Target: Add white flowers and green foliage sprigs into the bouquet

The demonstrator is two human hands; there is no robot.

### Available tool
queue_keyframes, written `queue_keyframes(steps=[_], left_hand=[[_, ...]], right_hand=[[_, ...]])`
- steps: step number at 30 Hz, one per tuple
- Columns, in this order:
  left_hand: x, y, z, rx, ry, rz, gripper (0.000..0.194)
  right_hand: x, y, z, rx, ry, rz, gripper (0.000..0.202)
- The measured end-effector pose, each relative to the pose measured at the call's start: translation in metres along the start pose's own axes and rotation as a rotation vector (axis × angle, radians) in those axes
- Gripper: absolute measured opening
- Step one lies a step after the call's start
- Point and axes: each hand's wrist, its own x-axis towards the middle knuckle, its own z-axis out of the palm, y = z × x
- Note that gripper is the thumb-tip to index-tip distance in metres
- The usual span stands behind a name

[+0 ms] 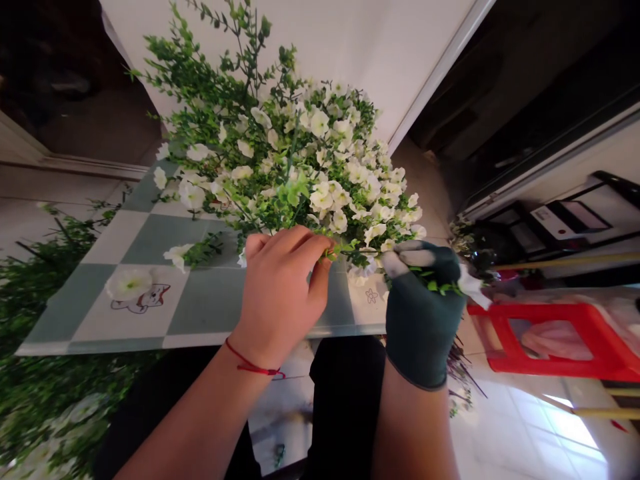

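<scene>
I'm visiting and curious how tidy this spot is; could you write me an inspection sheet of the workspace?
Surface: table with a green-and-white checked top.
Job's things: a pile of white flowers and leaves; a thin stem between the hands.
Clutter: a loose bloom and a short sprig at the table's left.
Hands: left bare, fingers closed on the stem's leafy end; right gloved, gripping the stem.
Cables: nothing seen.
Surroundings: greenery low at left; red frame at right.
</scene>
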Motion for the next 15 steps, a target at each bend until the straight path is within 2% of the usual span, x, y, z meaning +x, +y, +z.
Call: queue_keyframes(steps=[3, 7, 12, 15], left_hand=[[0.0012, 0.0006, 0.0003, 0.004, 0.002, -0.003, 0.011], [0.0026, -0.0002, 0.0006, -0.015, 0.027, -0.001, 0.012], [0.0018, -0.0003, -0.0009, -0.041, 0.058, -0.001, 0.012], [0.0015, 0.0003, -0.0012, -0.05, 0.065, -0.002, 0.01]], right_hand=[[0.0, 0.0057, -0.0019, 0.029, -0.113, 0.106, 0.023], [0.0024, 0.0078, -0.003, 0.179, -0.133, 0.283, 0.024], [0.0059, 0.0042, -0.0004, 0.213, -0.175, 0.285, 0.016], [0.0043, 0.0048, 0.0, 0.256, -0.199, 0.282, 0.019]])
